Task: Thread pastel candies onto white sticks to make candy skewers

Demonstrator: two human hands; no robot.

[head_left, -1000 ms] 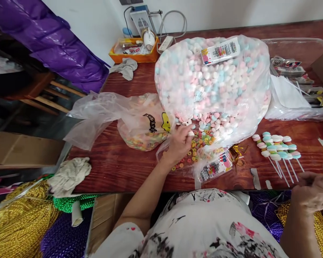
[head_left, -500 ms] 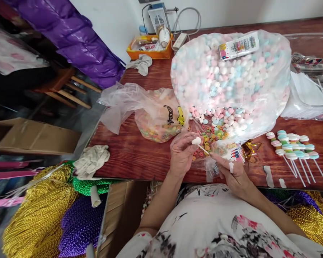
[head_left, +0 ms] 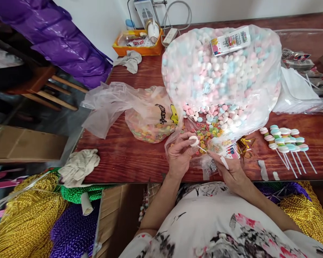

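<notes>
At the far left, below the table edge, lie heaps of gold beads [head_left: 21,218] and purple beads [head_left: 70,233], with a strip of green beads [head_left: 78,192] and a crumpled rag [head_left: 79,166] just above them. On the wooden table [head_left: 129,157] a thin plastic bag [head_left: 148,114] holds coloured cereal rings (it bears a yellow smiling face). Behind it, near the wall, stands an orange tray [head_left: 136,44] with a grey cloth [head_left: 129,61] beside it.

The left hand [head_left: 179,156] is near the table's front edge, its fingertips pinching a white candy [head_left: 194,140]. A thin white stick [head_left: 204,150] touches that candy and runs rightward to the right hand [head_left: 230,170], whose thumb and forefinger pinch its other end. Both hands hover over loose cereal rings [head_left: 204,138] spilled on clear plastic.

Just beyond them rises a big clear bag [head_left: 220,75] full of pink, blue and white candies, with a printed label [head_left: 230,40] lying on top. Further right, a row of finished candy sticks [head_left: 284,143] lies on the table, and white paper sheets [head_left: 296,89] sit beyond them.
</notes>
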